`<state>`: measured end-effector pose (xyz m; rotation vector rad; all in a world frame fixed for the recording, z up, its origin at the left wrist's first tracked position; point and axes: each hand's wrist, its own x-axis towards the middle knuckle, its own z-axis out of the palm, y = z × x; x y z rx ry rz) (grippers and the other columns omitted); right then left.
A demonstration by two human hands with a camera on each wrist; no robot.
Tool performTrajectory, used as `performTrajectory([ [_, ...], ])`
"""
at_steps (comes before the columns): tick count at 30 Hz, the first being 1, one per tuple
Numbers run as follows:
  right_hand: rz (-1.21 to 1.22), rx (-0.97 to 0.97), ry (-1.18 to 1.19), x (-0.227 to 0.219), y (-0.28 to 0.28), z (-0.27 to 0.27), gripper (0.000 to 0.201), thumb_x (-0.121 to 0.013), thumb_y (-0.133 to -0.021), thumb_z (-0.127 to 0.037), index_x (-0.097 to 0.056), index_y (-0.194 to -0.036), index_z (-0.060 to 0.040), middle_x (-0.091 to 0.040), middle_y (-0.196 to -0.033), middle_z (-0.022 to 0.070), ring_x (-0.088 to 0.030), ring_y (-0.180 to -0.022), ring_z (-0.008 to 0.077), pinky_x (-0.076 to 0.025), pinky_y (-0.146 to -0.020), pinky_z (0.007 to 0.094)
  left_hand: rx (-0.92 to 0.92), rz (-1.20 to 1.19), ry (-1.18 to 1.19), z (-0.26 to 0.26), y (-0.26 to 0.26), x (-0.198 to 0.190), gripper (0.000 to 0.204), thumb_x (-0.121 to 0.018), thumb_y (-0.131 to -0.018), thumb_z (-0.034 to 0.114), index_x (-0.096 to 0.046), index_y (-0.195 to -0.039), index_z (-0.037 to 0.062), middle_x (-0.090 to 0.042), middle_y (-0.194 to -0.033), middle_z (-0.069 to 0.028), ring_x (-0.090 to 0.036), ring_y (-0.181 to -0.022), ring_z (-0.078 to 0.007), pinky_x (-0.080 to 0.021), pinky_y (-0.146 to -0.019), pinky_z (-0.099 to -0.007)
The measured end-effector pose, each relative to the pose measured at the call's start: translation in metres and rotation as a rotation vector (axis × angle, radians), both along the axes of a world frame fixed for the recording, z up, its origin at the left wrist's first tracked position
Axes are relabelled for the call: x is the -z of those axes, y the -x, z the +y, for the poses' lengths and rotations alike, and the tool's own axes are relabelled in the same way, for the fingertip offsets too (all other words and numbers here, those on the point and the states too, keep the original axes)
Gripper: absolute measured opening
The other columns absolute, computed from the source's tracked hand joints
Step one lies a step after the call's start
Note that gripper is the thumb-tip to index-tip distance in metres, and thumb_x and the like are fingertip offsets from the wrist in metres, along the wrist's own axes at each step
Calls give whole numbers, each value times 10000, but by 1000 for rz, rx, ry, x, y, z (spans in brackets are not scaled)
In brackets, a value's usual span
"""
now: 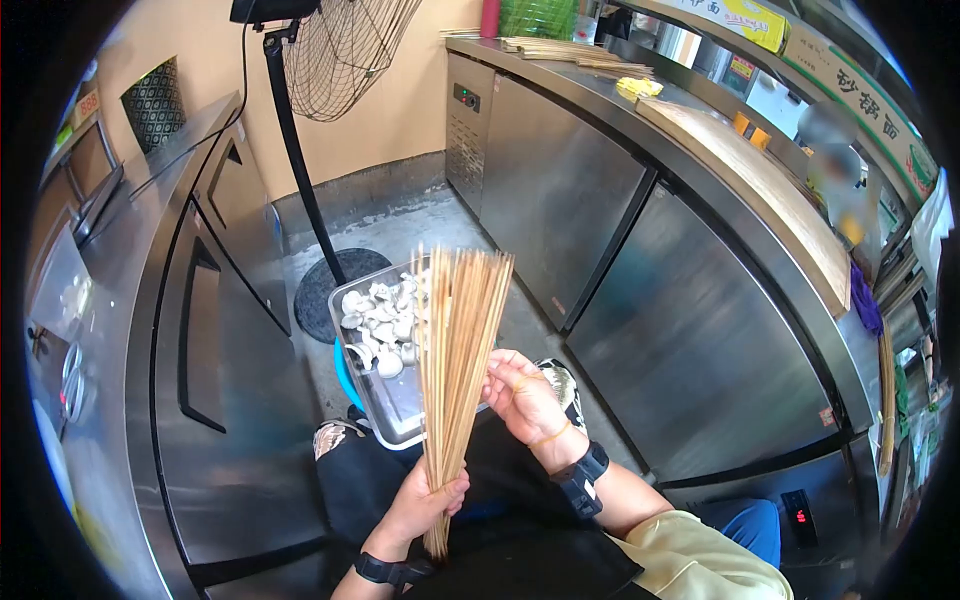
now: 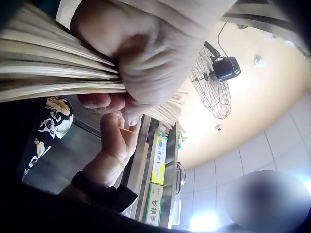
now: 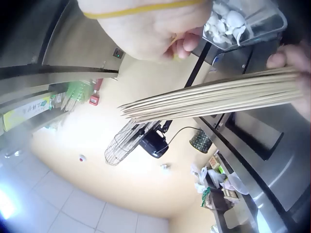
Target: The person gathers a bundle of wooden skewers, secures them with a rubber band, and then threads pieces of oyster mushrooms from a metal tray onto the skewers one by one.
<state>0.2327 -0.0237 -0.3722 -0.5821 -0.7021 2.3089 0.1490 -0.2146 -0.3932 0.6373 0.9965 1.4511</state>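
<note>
A thick bundle of wooden skewers (image 1: 462,350) stands upright in front of the person, its tips fanning slightly at the top. The left hand (image 1: 428,497) grips it near the lower end, the fingers wrapped round the sticks. Close beside the bundle's right side is the right hand (image 1: 522,400), its fingers bent. A thin yellow rubber band (image 2: 127,130) shows at those fingers, and another yellow band (image 3: 146,8) circles the right wrist. Behind the skewers, a clear plastic tub (image 1: 400,432) holds white mushrooms (image 1: 382,325); the bundle hides part of it.
Steel cabinets flank the person on the left (image 1: 240,420) and right (image 1: 700,320). A black stand fan (image 1: 300,130) rises beyond the tub. On the right counter lie a wooden board (image 1: 760,190) and more skewers (image 1: 570,52). A blue rim (image 1: 345,375) shows beneath the tub.
</note>
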Motion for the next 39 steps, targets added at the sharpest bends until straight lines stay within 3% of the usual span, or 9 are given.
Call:
performTrajectory([
  [9, -137, -428, -319, -9, -4, -45, 84, -644, -856, -107, -568, -883, -82, -569, -739, -29, -529, -650, 60, -426, -598, 189, -291, -149, -84, 3, 14, -2, 310, -663, -804, -2, -471, -1040, 60, -549, -888, -39, -485, -563, -76, -412, -476, -210],
  [14, -189, -540, -400, 1, 0, -54, 91, -633, -859, -75, -546, -885, -79, -579, -741, -25, -506, -635, 42, -404, -588, 165, -309, -83, -47, -2, 15, 4, 404, -721, -769, 51, -443, -1060, 79, -522, -764, -22, -463, -525, -90, -383, -451, -220],
  [17, -134, -532, -479, -2, 5, -53, 85, -654, -841, -73, -570, -847, -66, -596, -755, -17, -547, -663, 58, -442, -608, 193, -300, -80, -45, -3, 15, 4, 407, -728, -765, 59, -446, -1058, 79, -524, -764, -17, -474, -537, -83, -389, -453, -212],
  [21, -390, -453, -1181, -16, 3, -63, 90, -670, -823, -90, -609, -809, -25, -594, -734, 28, -581, -666, 93, -479, -602, 241, -320, -43, -44, -2, 13, 7, 390, -729, -769, 76, -457, -1047, 78, -536, -781, -18, -490, -560, -75, -398, -460, -201],
  [25, -344, -487, -1205, -8, 2, -63, 101, -661, -819, -113, -614, -808, -24, -582, -757, 85, -577, -684, 206, -459, -619, 306, -314, -29, 6, -7, 15, 13, 354, -713, -781, 67, -468, -1037, 71, -556, -785, -37, -500, -569, -80, -399, -466, -196],
  [28, -262, -379, -1408, -20, 0, -52, 80, -650, -826, -104, -624, -843, -30, -584, -769, 83, -584, -716, 208, -465, -649, 303, -266, -39, 17, -12, 17, 17, 332, -695, -790, 44, -472, -1034, 64, -577, -776, -67, -502, -560, -95, -397, -469, -206],
  [34, -267, 11, -1177, -80, 16, -21, 130, -615, -845, -50, -629, -970, -13, -587, -880, 54, -565, -803, 120, -456, -702, 234, -133, -74, -3, -15, 14, 13, 323, -685, -786, 17, -473, -1026, 62, -597, -740, -104, -502, -543, -116, -393, -474, -225],
  [38, -148, 63, -1102, -86, 28, -13, 192, -618, -854, -53, -602, -1041, -12, -550, -930, 32, -552, -819, 95, -459, -729, 215, -44, -93, -47, -18, 12, 14, 309, -698, -792, 51, -494, -1023, 49, -605, -762, -85, -512, -563, -100, -408, -491, -212],
  [39, -157, -6, -1047, -84, 27, -12, 242, -611, -862, -22, -550, -1096, -7, -550, -932, 4, -544, -879, 63, -458, -809, 204, -31, -105, -54, -18, 12, 15, 308, -699, -791, 49, -495, -1022, 49, -604, -762, -85, -511, -564, -100, -405, -492, -211],
])
